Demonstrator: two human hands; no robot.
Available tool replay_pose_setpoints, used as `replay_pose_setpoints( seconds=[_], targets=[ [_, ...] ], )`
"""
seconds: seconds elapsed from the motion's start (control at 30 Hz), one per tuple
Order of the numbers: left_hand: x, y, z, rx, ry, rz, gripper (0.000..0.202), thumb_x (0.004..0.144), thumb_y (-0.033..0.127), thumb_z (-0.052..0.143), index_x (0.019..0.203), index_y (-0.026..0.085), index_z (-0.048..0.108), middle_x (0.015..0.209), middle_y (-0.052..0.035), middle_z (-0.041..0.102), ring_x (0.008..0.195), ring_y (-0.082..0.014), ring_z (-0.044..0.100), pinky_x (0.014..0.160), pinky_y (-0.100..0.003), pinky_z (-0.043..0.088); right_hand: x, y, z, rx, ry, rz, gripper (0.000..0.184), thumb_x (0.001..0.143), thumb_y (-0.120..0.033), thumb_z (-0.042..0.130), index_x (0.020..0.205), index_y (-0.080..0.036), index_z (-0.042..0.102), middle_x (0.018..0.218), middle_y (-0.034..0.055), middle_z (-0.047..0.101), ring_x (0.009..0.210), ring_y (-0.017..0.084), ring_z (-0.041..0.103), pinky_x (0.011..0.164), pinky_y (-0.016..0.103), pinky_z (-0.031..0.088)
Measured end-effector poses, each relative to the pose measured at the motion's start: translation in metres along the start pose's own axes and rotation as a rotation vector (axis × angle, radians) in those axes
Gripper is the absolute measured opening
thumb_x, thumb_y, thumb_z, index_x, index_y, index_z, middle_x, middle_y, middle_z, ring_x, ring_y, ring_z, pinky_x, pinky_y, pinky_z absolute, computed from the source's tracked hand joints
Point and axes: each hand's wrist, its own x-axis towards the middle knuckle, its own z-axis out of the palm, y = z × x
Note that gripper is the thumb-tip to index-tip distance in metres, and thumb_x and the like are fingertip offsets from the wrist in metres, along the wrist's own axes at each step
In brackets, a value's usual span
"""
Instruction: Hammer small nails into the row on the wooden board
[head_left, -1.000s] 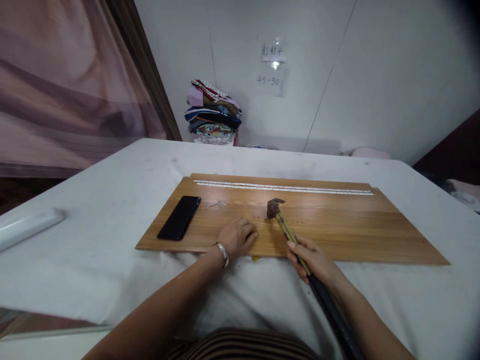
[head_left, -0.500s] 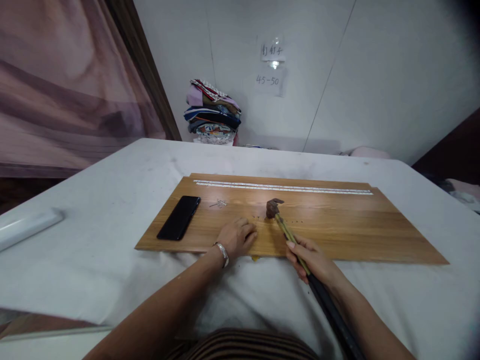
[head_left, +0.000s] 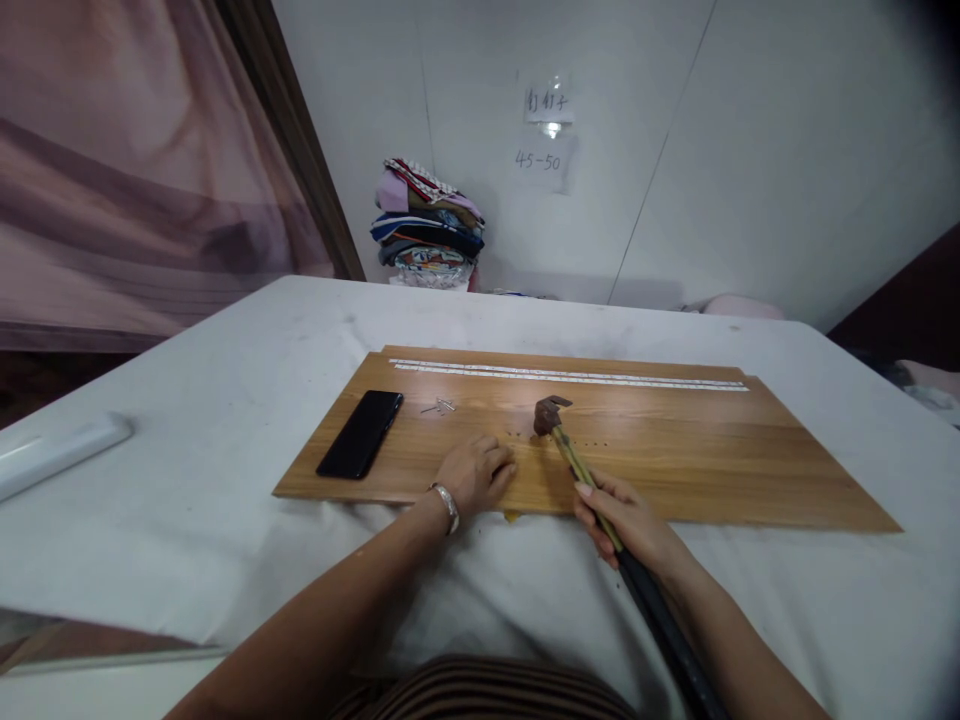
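My right hand is wrapped round the handle of a claw hammer with a rusty head and a yellow and black grip. The head is low over the middle of a wooden board; whether it touches cannot be made out. My left hand, a silver bracelet on its wrist, rests on the board left of the hammer. Its fingers are loosely bent, the thumb apart, and no object shows in them. A row of small dark nail heads or holes runs either side of the hammer head. Loose nails lie further left.
A black phone lies on the board's left end. Two white marked strips run along its far edge. The board sits on a white-covered table, with a white roll at the left. Folded clothes are stacked by the wall.
The view has shifted very slightly. Both hands and the hammer keep almost the same place on the board.
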Motion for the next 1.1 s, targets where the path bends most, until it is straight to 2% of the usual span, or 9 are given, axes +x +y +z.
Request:
replay_pose_setpoints(
  seconds=[0.37,0.53,0.63,0.77,1.1],
  targets=[
    [0.0,-0.001,-0.001,0.004,0.008,0.023,0.025,0.09,0.033,0.044,0.085,0.02,0.065,0.08,-0.0049,0.059,0.078,-0.018,0.053,0.074,-0.031,0.041,0.0,0.002,-0.001,0.0,0.001,0.0,0.037,0.08,-0.053,0.057,0.069,-0.02,0.044,0.053,-0.0094,0.045,0.028,0.002,0.033,0.025,0.015,0.034],
    [0.0,-0.004,0.004,-0.024,0.062,0.054,0.025,0.09,0.032,0.044,0.083,0.019,0.064,0.079,-0.005,0.06,0.077,-0.0174,0.053,0.074,-0.03,0.042,0.0,0.0,0.0,0.0,-0.001,0.009,0.038,0.078,-0.054,0.059,0.069,-0.02,0.044,0.054,-0.0092,0.045,0.029,0.002,0.033,0.025,0.016,0.034],
    [-0.001,-0.007,0.008,-0.05,0.105,0.042,0.02,0.089,0.026,0.047,0.076,0.018,0.06,0.079,-0.005,0.059,0.078,-0.0168,0.053,0.074,-0.03,0.042,0.001,0.001,-0.001,-0.001,0.003,0.008,0.038,0.078,-0.054,0.058,0.069,-0.02,0.045,0.054,-0.009,0.044,0.029,0.002,0.033,0.025,0.016,0.034],
    [-0.001,-0.01,0.011,-0.095,0.141,0.01,0.012,0.086,0.016,0.047,0.077,0.018,0.055,0.08,-0.0044,0.057,0.077,-0.016,0.053,0.073,-0.028,0.043,0.0,0.002,-0.001,-0.003,-0.001,-0.016,0.038,0.08,-0.053,0.057,0.069,-0.019,0.045,0.055,-0.0089,0.044,0.029,0.002,0.034,0.026,0.015,0.035],
    [0.001,-0.011,0.012,-0.097,0.065,-0.027,0.011,0.088,0.021,0.05,0.079,0.018,0.055,0.082,-0.0037,0.059,0.08,-0.016,0.055,0.074,-0.028,0.043,0.001,0.005,-0.004,-0.002,-0.02,-0.017,0.038,0.081,-0.053,0.057,0.07,-0.019,0.044,0.056,-0.0085,0.045,0.029,0.002,0.035,0.026,0.015,0.036]
  ],
)
